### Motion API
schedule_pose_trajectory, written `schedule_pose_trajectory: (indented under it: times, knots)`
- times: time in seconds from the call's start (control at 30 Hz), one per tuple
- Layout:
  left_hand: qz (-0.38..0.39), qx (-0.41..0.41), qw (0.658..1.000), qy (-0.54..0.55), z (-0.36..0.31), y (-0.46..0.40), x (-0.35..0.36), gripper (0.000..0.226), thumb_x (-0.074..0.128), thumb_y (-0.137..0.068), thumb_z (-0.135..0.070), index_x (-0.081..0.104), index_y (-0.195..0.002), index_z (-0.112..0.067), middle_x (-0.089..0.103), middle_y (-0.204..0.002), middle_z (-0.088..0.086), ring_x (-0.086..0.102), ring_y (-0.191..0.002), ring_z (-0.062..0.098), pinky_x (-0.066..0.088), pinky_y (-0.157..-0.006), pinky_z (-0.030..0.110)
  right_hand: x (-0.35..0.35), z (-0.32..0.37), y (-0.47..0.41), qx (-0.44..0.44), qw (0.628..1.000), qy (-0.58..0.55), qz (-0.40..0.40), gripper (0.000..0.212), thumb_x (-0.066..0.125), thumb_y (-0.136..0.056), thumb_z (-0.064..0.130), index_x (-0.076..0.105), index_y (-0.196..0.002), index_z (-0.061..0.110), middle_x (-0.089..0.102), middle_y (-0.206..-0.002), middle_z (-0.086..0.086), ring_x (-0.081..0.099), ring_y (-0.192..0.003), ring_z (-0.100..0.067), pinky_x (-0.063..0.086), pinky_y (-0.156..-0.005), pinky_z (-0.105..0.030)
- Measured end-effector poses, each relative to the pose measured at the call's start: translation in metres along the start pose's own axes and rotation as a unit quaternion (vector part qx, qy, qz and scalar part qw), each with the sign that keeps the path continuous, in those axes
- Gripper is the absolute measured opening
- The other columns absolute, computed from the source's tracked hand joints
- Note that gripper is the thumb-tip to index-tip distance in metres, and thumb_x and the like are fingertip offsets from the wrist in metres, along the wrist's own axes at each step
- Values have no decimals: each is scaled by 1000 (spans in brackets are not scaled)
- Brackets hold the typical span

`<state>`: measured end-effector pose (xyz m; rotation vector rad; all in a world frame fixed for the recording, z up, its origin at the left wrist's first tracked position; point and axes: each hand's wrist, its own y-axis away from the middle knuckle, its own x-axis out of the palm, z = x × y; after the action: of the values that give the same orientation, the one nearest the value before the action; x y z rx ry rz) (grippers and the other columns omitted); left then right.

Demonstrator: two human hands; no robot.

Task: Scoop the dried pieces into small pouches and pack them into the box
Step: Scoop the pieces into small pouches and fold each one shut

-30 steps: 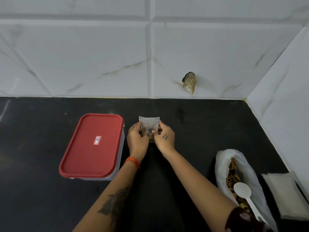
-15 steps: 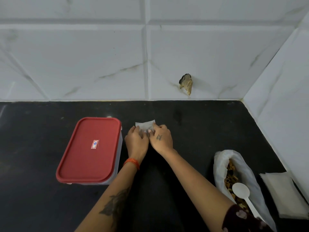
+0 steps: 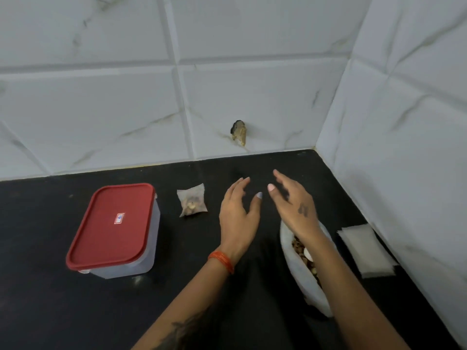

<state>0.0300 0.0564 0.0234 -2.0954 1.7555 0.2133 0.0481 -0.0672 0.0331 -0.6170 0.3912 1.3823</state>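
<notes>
A small filled pouch (image 3: 192,204) with brown dried pieces inside lies alone on the black counter (image 3: 50,311), between the box and my hands. The clear plastic box (image 3: 118,233) with a red lid stands shut at the left. My left hand (image 3: 238,213) and my right hand (image 3: 293,200) hover to the right of the pouch, fingers spread and holding nothing. Under my right forearm lies a white bag of dried pieces (image 3: 303,269), with a bit of a white spoon (image 3: 307,253) showing in it.
A stack of flat white pouches (image 3: 366,248) lies by the right wall. White marbled tile walls meet in a corner at the back right. A chipped hole (image 3: 238,132) marks the back wall.
Both hands held the pouch together; now they have let it go on the counter and moved right, fingers spread. The camera has turned and come closer.
</notes>
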Motion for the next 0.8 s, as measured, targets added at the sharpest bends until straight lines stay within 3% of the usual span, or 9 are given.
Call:
schedule_pose_trajectory:
  times: [0.13, 0.27, 0.37, 0.47, 0.57, 0.63, 0.7, 0.8]
  knots:
    - [59, 22, 998, 27, -26, 22, 36, 45, 58, -91, -26, 48, -135, -21, 47, -136, -3, 50, -107, 3, 47, -93, 23, -51, -30, 29, 40, 997, -24, -59, 47, 51, -95, 36, 44, -140, 25, 48, -141, 2, 45, -129, -12, 37, -109, -35]
    - [121, 19, 992, 39, -37, 47, 77, 42, 58, -91, -25, 49, -132, -19, 51, -132, -2, 52, -116, 11, 45, -100, 31, -89, -64, 57, 94, 989, -15, -114, 46, 51, -95, 33, 45, -139, 24, 50, -139, 2, 47, -126, -13, 37, -101, -24]
    - [163, -9, 985, 54, -41, 65, 106, 43, 58, -92, -22, 49, -133, -15, 57, -118, 0, 56, -110, 16, 47, -95, 27, -104, -95, 76, 144, 978, -6, -152, 43, 54, -95, 27, 49, -136, 18, 54, -136, -2, 50, -124, -17, 39, -104, -29]
    - [251, -77, 963, 63, -46, 79, 132, 45, 50, -95, -22, 42, -138, -15, 49, -122, -11, 47, -114, 4, 39, -96, 18, -112, -125, 91, 174, 969, 31, -173, 41, 56, -93, 15, 53, -133, 9, 58, -131, -10, 53, -122, -24, 39, -104, -32]
    - [299, -118, 945, 59, -43, 85, 155, 42, 46, -90, -25, 47, -130, -14, 60, -123, 1, 56, -114, 16, 45, -100, 35, -113, -143, 101, 188, 967, 90, -145, 42, 56, -91, 9, 52, -132, 6, 58, -129, -13, 53, -119, -27, 37, -100, -29]
    - [321, -136, 936, 56, -45, 86, 165, 29, 44, -91, -10, 49, -120, -11, 63, -108, 9, 60, -100, 21, 50, -86, 31, -112, -153, 105, 183, 970, 120, -109, 45, 56, -90, 8, 49, -135, 5, 56, -131, -15, 52, -121, -29, 37, -102, -31]
    - [337, -161, 926, 63, -47, 87, 171, 24, 42, -90, -2, 47, -111, -14, 59, -95, 3, 58, -86, 14, 48, -71, 20, -112, -158, 108, 183, 972, 129, -74, 48, 55, -91, 9, 45, -137, 4, 53, -135, -15, 49, -124, -29, 34, -105, -31]
    - [352, -175, 918, 46, -47, 89, 178, 17, 43, -88, -3, 45, -101, -14, 54, -87, 0, 54, -81, 15, 47, -71, 26, -112, -162, 108, 194, 970, 142, -36, 48, 51, -93, 14, 42, -140, 8, 51, -137, -12, 47, -127, -25, 34, -105, -29]
